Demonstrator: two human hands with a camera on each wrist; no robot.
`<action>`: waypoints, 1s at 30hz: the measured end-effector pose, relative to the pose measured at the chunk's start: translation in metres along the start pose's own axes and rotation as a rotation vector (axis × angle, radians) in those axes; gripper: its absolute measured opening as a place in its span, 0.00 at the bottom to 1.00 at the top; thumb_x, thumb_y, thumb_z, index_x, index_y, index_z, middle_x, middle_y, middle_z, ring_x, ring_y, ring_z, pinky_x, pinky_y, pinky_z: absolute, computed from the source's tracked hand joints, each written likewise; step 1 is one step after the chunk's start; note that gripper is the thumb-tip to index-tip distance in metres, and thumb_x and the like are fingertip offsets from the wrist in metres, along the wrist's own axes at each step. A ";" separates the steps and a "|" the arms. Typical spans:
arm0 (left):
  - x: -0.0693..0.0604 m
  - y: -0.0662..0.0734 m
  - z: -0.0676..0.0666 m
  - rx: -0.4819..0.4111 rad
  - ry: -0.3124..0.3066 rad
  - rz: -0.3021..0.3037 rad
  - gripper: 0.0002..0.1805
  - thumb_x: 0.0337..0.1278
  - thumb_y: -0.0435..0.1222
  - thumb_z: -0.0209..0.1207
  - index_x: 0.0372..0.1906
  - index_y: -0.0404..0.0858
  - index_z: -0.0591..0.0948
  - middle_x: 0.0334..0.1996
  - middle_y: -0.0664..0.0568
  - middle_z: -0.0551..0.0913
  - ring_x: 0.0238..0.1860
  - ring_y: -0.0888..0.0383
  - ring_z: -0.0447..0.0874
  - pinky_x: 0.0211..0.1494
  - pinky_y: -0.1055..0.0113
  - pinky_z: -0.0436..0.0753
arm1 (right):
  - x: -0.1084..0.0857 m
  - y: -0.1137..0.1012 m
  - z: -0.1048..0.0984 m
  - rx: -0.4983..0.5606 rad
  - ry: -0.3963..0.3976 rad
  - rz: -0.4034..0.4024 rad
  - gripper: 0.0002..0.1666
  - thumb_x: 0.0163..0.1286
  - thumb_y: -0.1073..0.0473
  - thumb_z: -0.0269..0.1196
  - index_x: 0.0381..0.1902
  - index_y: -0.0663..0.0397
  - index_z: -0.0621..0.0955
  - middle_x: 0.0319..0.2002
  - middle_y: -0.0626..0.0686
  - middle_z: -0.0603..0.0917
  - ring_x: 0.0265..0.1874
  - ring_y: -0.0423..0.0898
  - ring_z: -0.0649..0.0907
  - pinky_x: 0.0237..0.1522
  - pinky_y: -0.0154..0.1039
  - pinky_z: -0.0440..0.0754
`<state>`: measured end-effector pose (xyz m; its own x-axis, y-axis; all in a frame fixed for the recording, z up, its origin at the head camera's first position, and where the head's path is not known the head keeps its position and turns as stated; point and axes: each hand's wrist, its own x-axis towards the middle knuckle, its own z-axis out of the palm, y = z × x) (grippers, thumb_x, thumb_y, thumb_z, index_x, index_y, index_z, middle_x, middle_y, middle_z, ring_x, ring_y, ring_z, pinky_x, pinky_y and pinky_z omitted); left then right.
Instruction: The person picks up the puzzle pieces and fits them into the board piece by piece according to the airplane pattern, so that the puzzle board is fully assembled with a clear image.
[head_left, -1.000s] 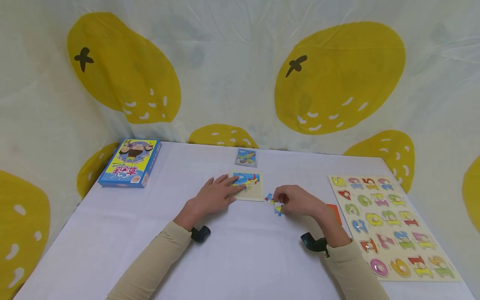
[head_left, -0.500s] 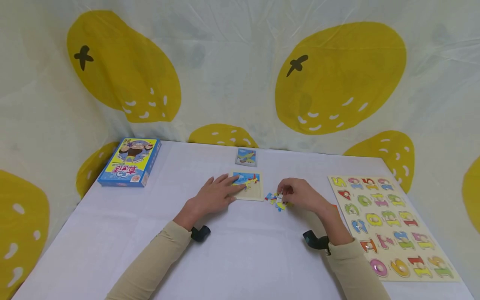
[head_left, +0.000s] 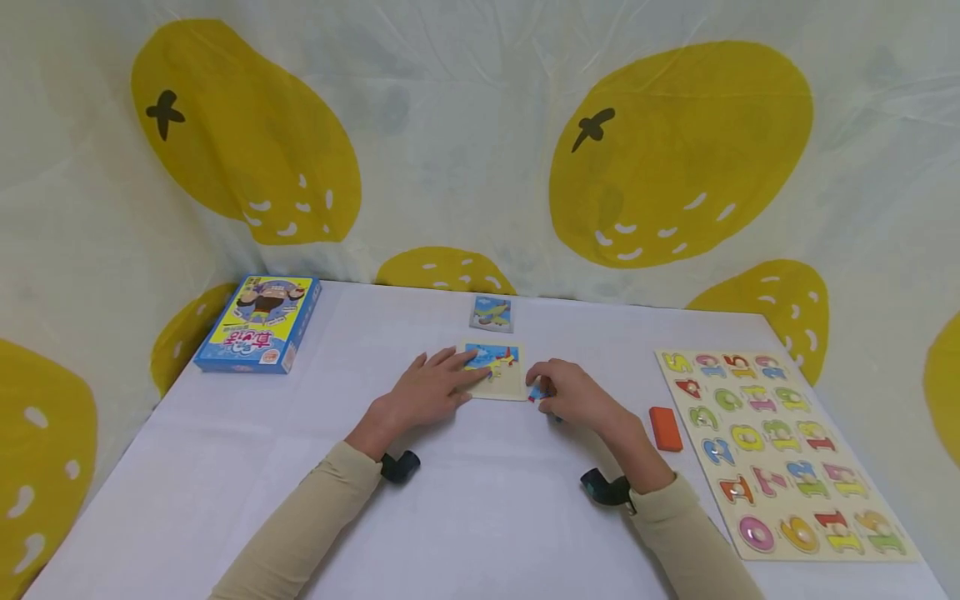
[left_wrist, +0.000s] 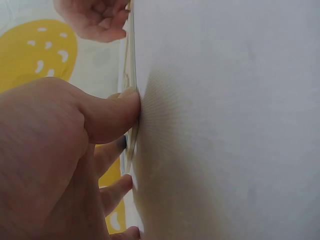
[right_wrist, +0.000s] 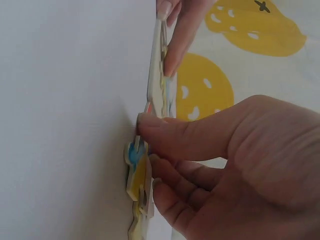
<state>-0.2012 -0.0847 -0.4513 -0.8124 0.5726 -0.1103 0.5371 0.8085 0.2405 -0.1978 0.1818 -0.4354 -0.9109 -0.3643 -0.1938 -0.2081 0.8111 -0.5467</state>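
Shifting left, the right hand (head_left: 575,395) curls its fingers round a blue-red piece (head_left: 535,393)
Left hand (head_left: 427,387), fingers wide, rests on board (head_left: 513,386); piece still unplaced

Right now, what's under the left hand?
The left hand covers part of the puzzle board. Blue, yellow and red show past its fingers; the covered bit can't be seen.

We had soft, rather dim light, with a diffuse, faintly streaked shadow beside the left hand (left_wrist: 55,150) on the pale tabletop (left_wrist: 260,120).
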 end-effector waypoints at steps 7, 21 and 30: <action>0.000 0.000 0.000 -0.002 -0.004 -0.005 0.27 0.74 0.49 0.49 0.75 0.64 0.63 0.79 0.57 0.57 0.80 0.45 0.52 0.76 0.35 0.55 | -0.002 0.000 0.000 0.052 -0.030 0.038 0.15 0.59 0.71 0.68 0.43 0.53 0.83 0.31 0.52 0.78 0.32 0.46 0.76 0.32 0.36 0.76; -0.002 0.003 -0.003 -0.018 0.000 0.007 0.27 0.74 0.48 0.50 0.75 0.62 0.64 0.79 0.54 0.58 0.79 0.43 0.53 0.75 0.34 0.55 | -0.001 -0.001 0.002 0.022 0.022 -0.033 0.16 0.58 0.76 0.63 0.41 0.56 0.83 0.39 0.53 0.80 0.37 0.47 0.77 0.39 0.37 0.79; -0.003 0.003 -0.004 -0.025 0.007 0.010 0.27 0.74 0.47 0.50 0.74 0.61 0.65 0.79 0.54 0.58 0.79 0.43 0.53 0.75 0.34 0.55 | 0.000 0.002 0.000 0.009 -0.003 -0.018 0.13 0.56 0.72 0.65 0.36 0.49 0.82 0.33 0.50 0.80 0.35 0.46 0.76 0.36 0.37 0.76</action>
<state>-0.1983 -0.0846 -0.4468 -0.8087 0.5796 -0.1008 0.5396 0.7990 0.2656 -0.1986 0.1838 -0.4364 -0.9062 -0.3798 -0.1860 -0.2209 0.8002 -0.5575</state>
